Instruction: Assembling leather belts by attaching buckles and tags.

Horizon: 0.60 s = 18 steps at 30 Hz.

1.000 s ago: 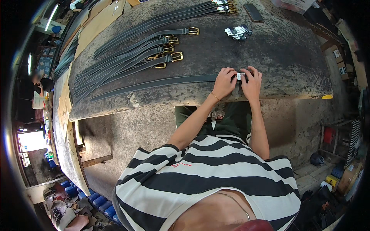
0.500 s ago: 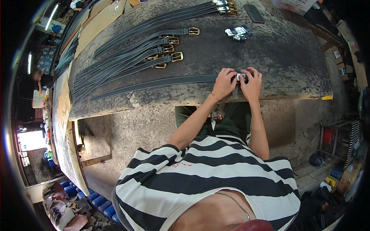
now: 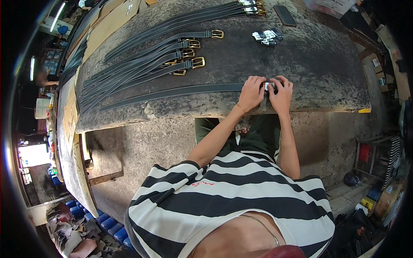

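A dark belt (image 3: 180, 89) with pale edge stitching lies lengthwise along the near side of the worktable. My left hand (image 3: 251, 93) is closed over its right end, fingers bent down onto the strap. Just beside it, my right hand (image 3: 282, 95) grips the same end with thumb and fingers curled. Between the two hands a small white tag (image 3: 268, 86) shows on the belt. The belt's buckle, if it has one, is hidden under my fingers. Farther off sits a small heap of black-and-white tags (image 3: 267, 36).
Several similar belts with gold buckles (image 3: 198, 62) lie overlapping at the left, and another bundle (image 3: 206, 15) with tags lies behind them. A phone (image 3: 284, 15) rests at the far side, near a clear plastic container (image 3: 331, 6). The worktable's (image 3: 142, 122) front edge runs before me.
Both hands stay at the belt's right end, with only slight finger movement around the white tag. The belts and tag heap are where they were.
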Each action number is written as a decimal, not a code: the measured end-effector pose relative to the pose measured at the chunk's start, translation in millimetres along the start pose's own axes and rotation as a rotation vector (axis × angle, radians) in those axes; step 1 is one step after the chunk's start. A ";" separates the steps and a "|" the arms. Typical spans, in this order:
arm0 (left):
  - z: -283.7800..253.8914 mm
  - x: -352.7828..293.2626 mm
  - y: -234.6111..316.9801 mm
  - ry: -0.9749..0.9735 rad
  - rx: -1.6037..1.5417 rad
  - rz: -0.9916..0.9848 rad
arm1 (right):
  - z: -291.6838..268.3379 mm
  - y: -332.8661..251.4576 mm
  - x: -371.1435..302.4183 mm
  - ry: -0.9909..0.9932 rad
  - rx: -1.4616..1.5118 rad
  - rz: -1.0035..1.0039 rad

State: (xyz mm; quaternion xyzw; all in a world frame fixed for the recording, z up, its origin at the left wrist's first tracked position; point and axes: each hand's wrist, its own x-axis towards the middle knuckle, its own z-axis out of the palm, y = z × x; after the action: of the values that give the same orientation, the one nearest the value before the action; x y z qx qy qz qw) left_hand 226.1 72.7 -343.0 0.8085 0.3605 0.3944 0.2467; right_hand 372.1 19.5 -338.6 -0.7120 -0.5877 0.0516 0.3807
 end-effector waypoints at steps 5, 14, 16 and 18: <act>-1.4 0.1 -1.3 -0.013 -0.006 0.005 | -2.6 -3.9 0.3 0.024 0.019 -0.011; -2.6 1.1 -0.8 -0.001 -0.026 -0.022 | -1.7 -3.1 2.2 0.036 0.022 -0.035; -2.2 0.5 0.0 -0.013 0.009 0.038 | -2.4 -2.1 0.4 0.056 0.071 -0.034; -2.8 0.2 1.2 -0.025 0.012 0.045 | -3.1 1.6 1.0 0.056 0.078 -0.045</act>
State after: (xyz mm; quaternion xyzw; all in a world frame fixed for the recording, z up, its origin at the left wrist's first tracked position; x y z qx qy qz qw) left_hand 224.3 72.5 -340.5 0.8229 0.3414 0.3874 0.2372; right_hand 375.3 18.8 -337.0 -0.6845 -0.5902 0.0460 0.4254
